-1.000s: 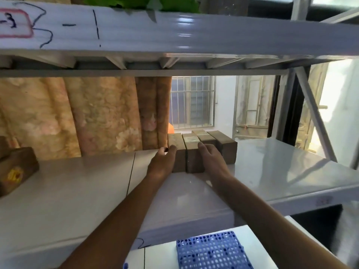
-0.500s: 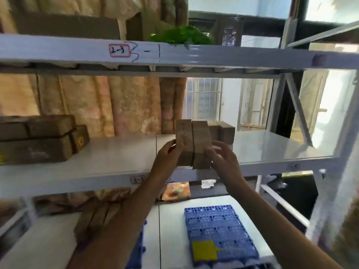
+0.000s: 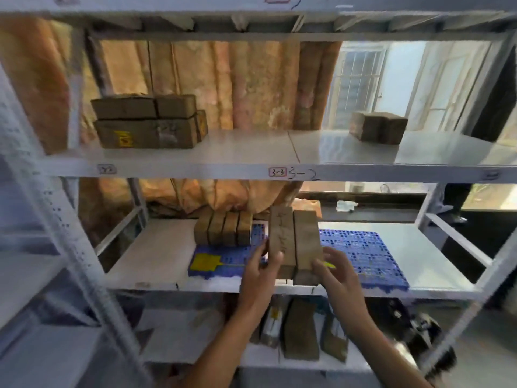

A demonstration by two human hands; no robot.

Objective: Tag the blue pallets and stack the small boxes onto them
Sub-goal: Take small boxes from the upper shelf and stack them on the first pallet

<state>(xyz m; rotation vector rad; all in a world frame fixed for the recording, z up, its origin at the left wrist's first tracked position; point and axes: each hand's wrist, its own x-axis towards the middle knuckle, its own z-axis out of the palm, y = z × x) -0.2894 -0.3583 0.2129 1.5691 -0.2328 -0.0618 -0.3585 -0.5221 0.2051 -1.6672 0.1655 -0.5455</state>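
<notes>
Two small brown boxes, pressed side by side and upright, are held in the air between my hands in front of the middle shelf. My left hand grips their left face and my right hand grips their right face. Behind them lie two blue pallets. The left blue pallet carries a yellow tag and a row of several small boxes at its back. The right blue pallet is bare; a sliver of yellow shows by my right thumb.
The upper shelf holds a stack of larger brown boxes at left and two small boxes at right. More packages stand on the bottom shelf. Grey rack uprights frame both sides.
My hands lifted the two boxes off the upper shelf and brought them down in front of the pallet shelf. The view dropped with them.
</notes>
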